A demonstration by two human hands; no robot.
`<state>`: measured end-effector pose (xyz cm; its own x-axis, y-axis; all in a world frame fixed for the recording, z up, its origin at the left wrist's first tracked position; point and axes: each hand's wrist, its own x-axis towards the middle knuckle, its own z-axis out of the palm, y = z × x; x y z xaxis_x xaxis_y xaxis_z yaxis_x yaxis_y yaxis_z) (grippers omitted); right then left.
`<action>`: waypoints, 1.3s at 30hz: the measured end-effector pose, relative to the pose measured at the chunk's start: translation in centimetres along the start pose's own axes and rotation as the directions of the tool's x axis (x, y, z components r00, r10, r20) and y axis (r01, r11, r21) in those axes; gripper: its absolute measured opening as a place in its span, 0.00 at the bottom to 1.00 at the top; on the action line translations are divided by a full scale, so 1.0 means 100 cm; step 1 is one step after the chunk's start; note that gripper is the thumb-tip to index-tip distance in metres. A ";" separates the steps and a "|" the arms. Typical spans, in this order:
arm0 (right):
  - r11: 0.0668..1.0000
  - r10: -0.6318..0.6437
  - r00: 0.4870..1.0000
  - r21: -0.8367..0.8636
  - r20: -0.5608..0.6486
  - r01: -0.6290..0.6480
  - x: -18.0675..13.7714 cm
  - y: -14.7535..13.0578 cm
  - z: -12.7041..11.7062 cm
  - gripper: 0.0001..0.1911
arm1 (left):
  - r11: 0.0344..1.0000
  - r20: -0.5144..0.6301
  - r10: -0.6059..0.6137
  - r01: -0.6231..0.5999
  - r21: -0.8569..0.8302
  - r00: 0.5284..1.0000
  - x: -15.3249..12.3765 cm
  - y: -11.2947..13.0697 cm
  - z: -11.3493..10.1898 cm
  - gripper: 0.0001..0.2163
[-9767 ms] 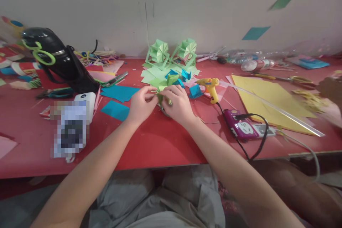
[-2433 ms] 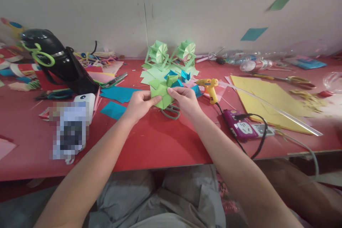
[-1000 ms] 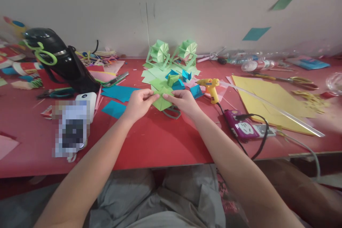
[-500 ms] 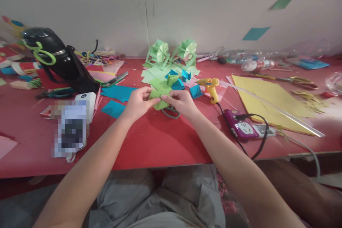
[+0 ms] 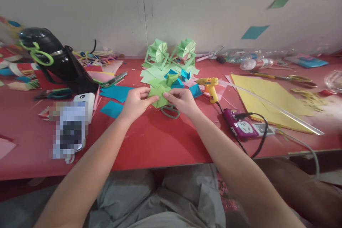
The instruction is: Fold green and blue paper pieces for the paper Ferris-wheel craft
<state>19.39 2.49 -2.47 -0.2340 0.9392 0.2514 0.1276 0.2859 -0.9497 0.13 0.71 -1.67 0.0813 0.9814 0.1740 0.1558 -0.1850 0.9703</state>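
Observation:
Between my hands is a creased piece of green paper [image 5: 159,97], held just above the red table. My left hand [image 5: 137,103] pinches its left side, thumb on top. On the right edge, my right hand [image 5: 181,100] grips it between thumb and fingers. Scissors [image 5: 171,112] lie under the paper, with only their grey handle loops showing. Just beyond are folded blue paper pieces [image 5: 186,74] and a folded green piece [image 5: 171,79]. Two pale green paper wheel models [image 5: 158,51] stand at the back by the wall.
To the right lie a yellow glue gun [image 5: 211,87], a purple power strip [image 5: 237,124] with cables, and yellow sheets [image 5: 267,103]. On the left are a black bottle [image 5: 57,58], a phone [image 5: 71,128] and blue paper [image 5: 114,92].
The green paper has shifted slightly in my fingers, and my right thumb has moved a little toward its right edge. More of the scissors' handle shows. The view has shifted slightly.

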 end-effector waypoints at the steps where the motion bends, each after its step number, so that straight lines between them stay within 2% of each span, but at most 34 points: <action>1: 1.000 -0.011 1.000 0.001 -0.018 0.011 0.000 0.000 0.000 0.28 | 1.000 -0.017 -0.005 0.005 -0.006 1.000 0.000 0.000 -0.001 0.20; 6: 1.000 0.001 1.000 0.015 -0.013 -0.001 -0.001 -0.003 -0.001 0.27 | 1.000 -0.090 0.011 -0.012 -0.003 0.996 0.002 -0.002 -0.005 0.19; 12: 1.000 -0.001 0.999 0.010 0.047 0.000 -0.002 -0.001 0.000 0.27 | 0.998 -0.021 0.056 -0.056 -0.004 0.998 0.000 0.000 -0.001 0.18; 16: 1.000 0.010 0.997 0.007 0.079 -0.011 -0.003 -0.001 0.002 0.27 | 0.998 -0.117 0.069 -0.068 0.012 0.991 0.001 -0.002 -0.001 0.17; 20: 0.999 0.046 0.996 0.017 0.079 -0.047 -0.002 -0.004 0.002 0.28 | 0.999 -0.146 0.044 -0.048 -0.023 0.988 0.002 -0.004 -0.002 0.20; 26: 0.997 0.057 0.995 0.051 0.082 -0.062 -0.003 -0.006 0.002 0.28 | 0.994 -0.201 0.107 -0.099 0.051 0.974 0.002 -0.003 -0.002 0.19; 28: 0.996 0.058 0.995 0.064 0.078 -0.063 -0.003 -0.005 0.002 0.28 | 0.996 -0.183 0.088 -0.082 0.039 0.979 0.002 -0.002 -0.002 0.18; 33: 0.999 0.023 0.999 0.033 0.033 -0.024 -0.001 0.003 0.002 0.25 | 0.997 0.016 -0.028 0.029 -0.070 0.999 0.000 0.000 -0.001 0.20; 36: 0.998 -0.059 0.998 -0.038 -0.013 0.058 0.000 0.011 0.004 0.21 | 1.000 0.008 -0.028 0.028 0.005 1.000 0.000 -0.001 0.000 0.20; 39: 0.967 -0.155 0.987 -0.211 -0.046 0.143 0.000 0.017 0.007 0.19 | 0.993 -0.021 0.022 -0.019 0.115 1.000 0.001 -0.006 0.002 0.18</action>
<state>18.95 2.82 -4.23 -0.2068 0.8910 0.4041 0.2930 0.4505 -0.8434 0.21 0.95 -2.23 0.0641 0.9780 0.1985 0.2669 -0.2085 0.9409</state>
